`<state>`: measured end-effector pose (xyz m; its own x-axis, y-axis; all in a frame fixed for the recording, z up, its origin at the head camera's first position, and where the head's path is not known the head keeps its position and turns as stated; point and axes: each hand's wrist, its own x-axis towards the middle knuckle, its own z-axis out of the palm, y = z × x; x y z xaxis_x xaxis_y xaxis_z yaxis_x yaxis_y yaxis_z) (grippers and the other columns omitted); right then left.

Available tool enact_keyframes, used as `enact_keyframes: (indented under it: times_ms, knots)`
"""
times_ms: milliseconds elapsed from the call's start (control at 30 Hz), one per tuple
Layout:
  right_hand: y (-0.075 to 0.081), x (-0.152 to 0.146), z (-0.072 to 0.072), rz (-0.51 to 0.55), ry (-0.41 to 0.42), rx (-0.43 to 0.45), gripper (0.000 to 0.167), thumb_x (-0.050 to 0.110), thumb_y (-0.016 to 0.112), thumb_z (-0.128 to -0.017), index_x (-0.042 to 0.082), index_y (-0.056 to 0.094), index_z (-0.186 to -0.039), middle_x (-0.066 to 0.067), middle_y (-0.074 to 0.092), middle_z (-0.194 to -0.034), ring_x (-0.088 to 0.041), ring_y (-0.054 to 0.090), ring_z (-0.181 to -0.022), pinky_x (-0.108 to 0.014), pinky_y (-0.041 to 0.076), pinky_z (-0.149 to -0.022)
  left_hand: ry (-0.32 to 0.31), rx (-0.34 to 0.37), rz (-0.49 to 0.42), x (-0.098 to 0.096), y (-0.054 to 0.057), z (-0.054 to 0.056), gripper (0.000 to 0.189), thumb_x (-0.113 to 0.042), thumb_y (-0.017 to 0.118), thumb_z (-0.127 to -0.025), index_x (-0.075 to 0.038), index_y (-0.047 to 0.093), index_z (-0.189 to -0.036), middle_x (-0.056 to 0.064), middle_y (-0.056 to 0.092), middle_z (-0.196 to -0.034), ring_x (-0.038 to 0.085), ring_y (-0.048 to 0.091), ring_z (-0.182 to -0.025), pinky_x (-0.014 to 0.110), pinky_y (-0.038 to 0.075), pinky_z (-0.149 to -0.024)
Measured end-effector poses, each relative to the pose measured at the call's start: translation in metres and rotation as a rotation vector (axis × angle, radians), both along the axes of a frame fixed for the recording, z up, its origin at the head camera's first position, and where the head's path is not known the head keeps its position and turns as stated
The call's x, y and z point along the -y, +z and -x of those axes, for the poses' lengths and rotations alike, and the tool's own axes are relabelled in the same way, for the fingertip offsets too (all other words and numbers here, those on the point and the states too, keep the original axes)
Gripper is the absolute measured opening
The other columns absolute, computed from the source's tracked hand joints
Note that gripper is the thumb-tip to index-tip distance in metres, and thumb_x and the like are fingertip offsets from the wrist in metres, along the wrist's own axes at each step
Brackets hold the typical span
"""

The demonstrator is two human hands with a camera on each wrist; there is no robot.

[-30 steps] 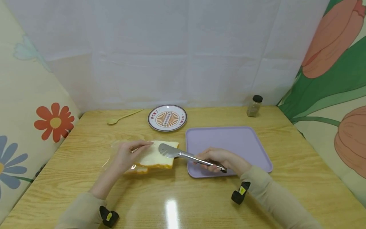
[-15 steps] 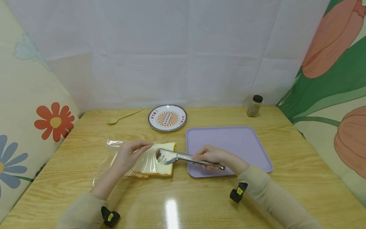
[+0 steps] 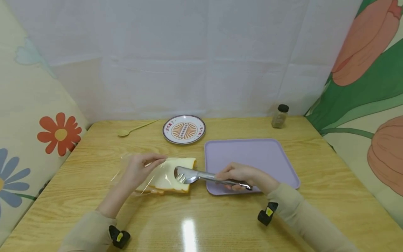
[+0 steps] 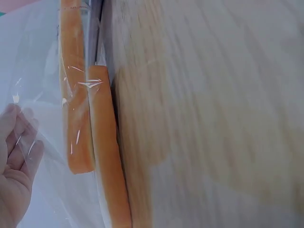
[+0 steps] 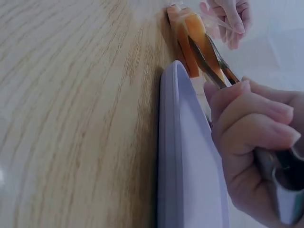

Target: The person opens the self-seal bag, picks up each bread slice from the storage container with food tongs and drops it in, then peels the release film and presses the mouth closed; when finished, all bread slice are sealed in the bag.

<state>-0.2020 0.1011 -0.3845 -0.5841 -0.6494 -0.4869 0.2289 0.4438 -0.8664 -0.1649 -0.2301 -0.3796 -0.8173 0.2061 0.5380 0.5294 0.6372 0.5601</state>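
My left hand pinches the edge of a clear plastic bag, lifting it off the bread. Two thick bread slices lie one over the other, partly inside this bag; the upper bread slice faces up with its pale side. In the left wrist view the lower bread slice shows its brown crust close to the table. My right hand grips metal tongs around the handle. The tongs' jaws stand on either side of the upper slice's right edge, one above and one beneath. My left palm hides part of the bag.
Right of the bread lies a lilac tray, partly under my right hand. Behind the bread stands a patterned plate, with a gold spoon to its left. A spice jar with a black lid is at the back right.
The upper slice and tongs shifted left and toward me, then slightly back to the right. The bag's film moved over the bread. Left hand stays nearly in place, still pinching the bag.
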Motion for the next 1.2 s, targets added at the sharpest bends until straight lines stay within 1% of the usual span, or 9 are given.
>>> enact_keyframes:
  times_ms: [200, 267, 400, 567, 633, 767, 933, 1033, 1200]
  knots:
    - [-0.003, -0.001, 0.000, 0.088, 0.005, 0.118, 0.031, 0.021, 0.049, -0.097, -0.005, 0.063, -0.106, 0.002, 0.049, -0.055, -0.003, 0.033, -0.038, -0.015, 0.026, -0.033, -0.027, 0.085, -0.024, 0.001, 0.001, -0.002, 0.013, -0.001, 0.067, -0.085, -0.003, 0.074, -0.096, 0.013, 0.073, -0.096, -0.007, 0.061, -0.091, 0.004, 0.046, -0.081]
    - [-0.004, -0.001, 0.000, 0.104, 0.003, 0.166, 0.030, 0.021, 0.047, -0.097, -0.003, 0.062, -0.105, 0.002, 0.048, -0.055, -0.002, 0.033, -0.037, -0.015, 0.025, -0.033, -0.029, 0.113, -0.032, 0.002, 0.001, -0.003, 0.014, -0.002, 0.066, -0.086, -0.004, 0.074, -0.097, 0.013, 0.073, -0.097, -0.008, 0.060, -0.092, 0.005, 0.046, -0.082]
    - [-0.007, -0.001, -0.001, 0.105, 0.005, 0.196, 0.030, 0.025, 0.048, -0.097, -0.001, 0.063, -0.102, 0.002, 0.049, -0.056, -0.002, 0.033, -0.037, -0.015, 0.025, -0.032, -0.033, 0.132, -0.023, 0.003, 0.001, -0.003, 0.014, -0.004, 0.065, -0.087, -0.004, 0.074, -0.098, 0.012, 0.073, -0.098, -0.006, 0.061, -0.094, 0.006, 0.047, -0.083]
    - [-0.007, 0.002, -0.001, 0.089, 0.009, 0.171, 0.032, 0.028, 0.051, -0.096, -0.001, 0.063, -0.102, 0.002, 0.050, -0.056, -0.003, 0.033, -0.036, -0.016, 0.026, -0.032, -0.030, 0.106, 0.005, 0.001, 0.003, -0.004, 0.014, -0.004, 0.066, -0.086, -0.005, 0.074, -0.097, 0.010, 0.073, -0.096, 0.004, 0.065, -0.094, 0.008, 0.048, -0.082]
    - [-0.006, 0.003, -0.001, 0.083, 0.009, 0.150, 0.032, 0.027, 0.052, -0.095, -0.002, 0.063, -0.103, 0.001, 0.050, -0.056, -0.003, 0.034, -0.037, -0.016, 0.027, -0.032, -0.034, 0.093, 0.003, 0.001, 0.003, -0.004, 0.014, -0.003, 0.066, -0.085, -0.005, 0.074, -0.096, 0.010, 0.073, -0.095, 0.004, 0.065, -0.093, 0.007, 0.048, -0.081]
    - [-0.002, 0.006, 0.001, 0.031, 0.005, 0.047, 0.031, 0.025, 0.055, -0.094, -0.003, 0.065, -0.104, 0.001, 0.051, -0.055, -0.004, 0.035, -0.037, -0.016, 0.028, -0.033, -0.033, 0.082, 0.008, 0.000, 0.001, -0.004, 0.012, -0.003, 0.067, -0.085, -0.005, 0.074, -0.094, 0.010, 0.074, -0.094, 0.006, 0.066, -0.091, 0.011, 0.051, -0.080]
    - [0.004, 0.011, 0.000, -0.019, 0.019, -0.064, 0.028, 0.022, 0.056, -0.093, -0.002, 0.068, -0.102, 0.000, 0.051, -0.053, -0.005, 0.035, -0.035, -0.018, 0.029, -0.033, 0.010, 0.133, 0.020, 0.000, 0.002, -0.005, 0.013, -0.007, 0.066, -0.087, -0.008, 0.074, -0.097, 0.008, 0.073, -0.097, 0.016, 0.067, -0.094, 0.020, 0.054, -0.082]
    - [0.003, 0.011, 0.000, -0.005, 0.015, -0.045, 0.028, 0.022, 0.055, -0.094, -0.002, 0.067, -0.103, 0.000, 0.051, -0.053, -0.005, 0.036, -0.036, -0.017, 0.030, -0.033, 0.016, 0.138, 0.017, 0.000, 0.002, -0.006, 0.014, -0.006, 0.066, -0.087, -0.007, 0.074, -0.097, 0.010, 0.073, -0.098, 0.016, 0.068, -0.094, 0.021, 0.054, -0.081]
    - [-0.001, 0.009, 0.000, 0.061, -0.002, 0.072, 0.032, 0.021, 0.051, -0.096, -0.006, 0.063, -0.108, 0.000, 0.050, -0.055, -0.004, 0.036, -0.037, -0.016, 0.029, -0.034, 0.009, 0.109, 0.021, 0.000, 0.000, -0.005, 0.013, -0.003, 0.067, -0.084, -0.005, 0.074, -0.095, 0.011, 0.073, -0.096, 0.005, 0.066, -0.093, 0.016, 0.053, -0.081]
